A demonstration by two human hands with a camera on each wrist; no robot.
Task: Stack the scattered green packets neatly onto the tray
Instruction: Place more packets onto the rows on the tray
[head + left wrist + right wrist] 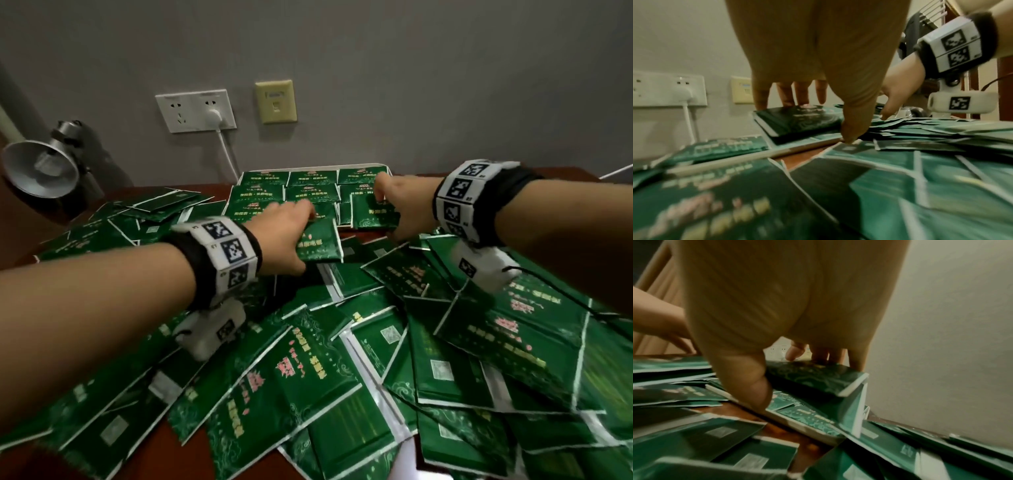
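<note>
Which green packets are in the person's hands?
Two: the left hand grips a shiny green foil packet at the white tray's near edge; the right hand holds another packet over the tray's right side.

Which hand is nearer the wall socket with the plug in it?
Left. The left hand holds packets just below and right of the wall socket; the right hand is farther right, over the tray.

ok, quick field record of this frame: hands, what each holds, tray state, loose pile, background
left hand: grips a small stack of green packets at the tray's near edge
right hand: grips a second stack, right side of tray
tray: white, packets laid in rows, face up
loose pile: many packets overlapping on the brown table, some face down
background: wall socket with white plug, lamp at left
</note>
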